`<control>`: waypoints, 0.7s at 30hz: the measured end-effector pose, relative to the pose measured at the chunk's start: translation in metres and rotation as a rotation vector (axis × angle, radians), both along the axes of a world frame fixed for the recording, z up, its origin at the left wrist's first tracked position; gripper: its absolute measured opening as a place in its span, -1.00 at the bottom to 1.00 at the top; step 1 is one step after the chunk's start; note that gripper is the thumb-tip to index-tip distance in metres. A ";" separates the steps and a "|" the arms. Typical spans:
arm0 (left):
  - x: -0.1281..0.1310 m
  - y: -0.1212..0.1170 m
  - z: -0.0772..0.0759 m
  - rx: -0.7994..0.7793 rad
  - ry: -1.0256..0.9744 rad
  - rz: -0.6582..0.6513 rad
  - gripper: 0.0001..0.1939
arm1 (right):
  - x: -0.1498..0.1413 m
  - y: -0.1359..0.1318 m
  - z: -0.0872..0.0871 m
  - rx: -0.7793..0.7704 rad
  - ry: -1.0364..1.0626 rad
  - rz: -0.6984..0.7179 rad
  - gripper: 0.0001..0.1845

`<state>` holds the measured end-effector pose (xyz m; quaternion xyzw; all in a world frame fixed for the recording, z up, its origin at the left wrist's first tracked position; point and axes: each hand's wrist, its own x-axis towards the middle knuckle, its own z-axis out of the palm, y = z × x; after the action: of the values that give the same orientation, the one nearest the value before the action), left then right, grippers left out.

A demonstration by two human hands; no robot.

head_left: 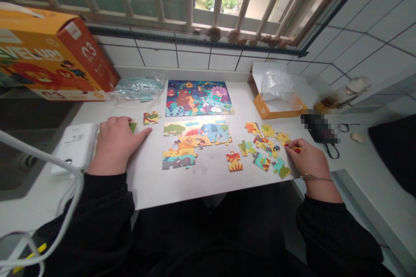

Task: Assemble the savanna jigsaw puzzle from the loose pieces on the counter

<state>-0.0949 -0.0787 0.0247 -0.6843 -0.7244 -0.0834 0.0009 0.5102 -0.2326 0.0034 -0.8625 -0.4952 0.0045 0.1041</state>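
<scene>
My left hand [114, 143] lies on the table with its thumb stretched out, its fingertips over a green puzzle piece [133, 127] that is mostly covered. A brown and yellow puzzle piece [151, 117] lies just beyond the thumb. Between thumb and fingers, my right hand [308, 160] pinches a red and yellow puzzle piece [295, 149] at the table's right side. Several loose pieces spread out beside it, among them an orange one with a grass tuft [234, 161]. In the middle sits a partly joined animal puzzle [212, 132] with an elephant, below a complete dark forest puzzle [199, 98].
An orange puzzle box [87, 58] stands at the back left, beside a plastic bag of teal pieces [139, 88]. An opened orange and white box [279, 110] holds clear plastic. A white device [75, 145] and cable [69, 207] are at the left. Window bars run behind.
</scene>
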 end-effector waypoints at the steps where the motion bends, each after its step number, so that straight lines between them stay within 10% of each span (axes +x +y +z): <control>1: -0.002 0.000 -0.001 -0.021 0.017 0.004 -0.15 | 0.000 0.000 0.000 0.001 -0.005 -0.001 -0.83; 21: -0.011 0.001 -0.009 -0.045 0.000 0.053 -0.48 | -0.052 -0.031 0.032 0.063 0.022 0.203 -0.82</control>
<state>-0.1057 -0.0772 0.0156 -0.6645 -0.7441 -0.0671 -0.0123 0.4586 -0.2640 0.0356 -0.8042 -0.5785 0.0091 0.1358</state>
